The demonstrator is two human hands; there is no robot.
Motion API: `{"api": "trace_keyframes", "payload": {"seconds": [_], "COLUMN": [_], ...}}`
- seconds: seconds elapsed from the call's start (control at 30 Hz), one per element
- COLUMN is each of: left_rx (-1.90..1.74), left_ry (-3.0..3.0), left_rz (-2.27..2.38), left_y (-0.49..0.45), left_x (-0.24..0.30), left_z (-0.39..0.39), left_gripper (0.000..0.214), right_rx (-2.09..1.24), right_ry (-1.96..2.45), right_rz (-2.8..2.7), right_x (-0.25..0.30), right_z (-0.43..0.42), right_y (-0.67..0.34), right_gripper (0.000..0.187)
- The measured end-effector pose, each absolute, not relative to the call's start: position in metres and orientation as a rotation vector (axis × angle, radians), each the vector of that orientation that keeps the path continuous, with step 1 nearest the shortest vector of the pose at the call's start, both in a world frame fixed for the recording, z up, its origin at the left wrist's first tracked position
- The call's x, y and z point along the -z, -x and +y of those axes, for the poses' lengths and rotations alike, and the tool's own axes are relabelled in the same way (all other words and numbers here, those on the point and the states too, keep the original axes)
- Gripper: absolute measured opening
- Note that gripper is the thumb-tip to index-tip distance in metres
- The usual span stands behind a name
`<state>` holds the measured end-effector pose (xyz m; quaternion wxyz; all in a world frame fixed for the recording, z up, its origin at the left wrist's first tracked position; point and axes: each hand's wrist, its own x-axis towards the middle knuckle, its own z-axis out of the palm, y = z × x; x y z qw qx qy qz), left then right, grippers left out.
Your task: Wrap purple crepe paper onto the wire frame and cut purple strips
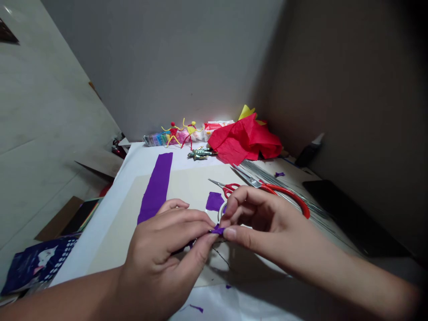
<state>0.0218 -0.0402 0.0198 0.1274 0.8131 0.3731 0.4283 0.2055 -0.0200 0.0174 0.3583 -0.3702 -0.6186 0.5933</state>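
Note:
Between my two hands is a small strip of purple crepe paper [218,230], wrapped on a thin dark twisted wire [221,257] whose end sticks out below. My left hand [170,249] pinches it between thumb and fingertips, and part of the wrapped piece is hidden behind the palm. From the right, my right hand [257,218] pinches the strip's other end between thumb and forefinger. Just behind my fingertips lie a square purple piece [214,201] and a white ring [220,211], partly covered by my right hand.
A long purple strip [157,183] lies left on the beige board [117,227]. Small red-handled scissors [227,187] and large scissors [284,191] rest beyond my right hand. Wires, crumpled red paper [247,138], two wire figures [190,131] and a metallic figure [200,154] lie farther back.

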Motion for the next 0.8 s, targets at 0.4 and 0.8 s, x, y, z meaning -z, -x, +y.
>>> {"api": "trace_keyframes", "payload": {"seconds": [0.4,0.8], "left_rx": [-1.154,-1.16], "left_ry": [-2.217,-2.134], "left_rz": [1.18,1.158], "left_y": [-0.025,-0.024], "left_x": [-0.021,-0.018], "left_z": [-0.042,-0.04], "left_gripper": [0.014,0.014], "right_rx": [-0.728,-0.546], "right_ry": [0.831,0.838], "right_rz": [-1.899,-1.948], "right_x": [-0.014,-0.009], "right_z": [-0.036,-0.035], "right_y": [-0.205,-0.207], "right_gripper": [0.018,0.021]}}
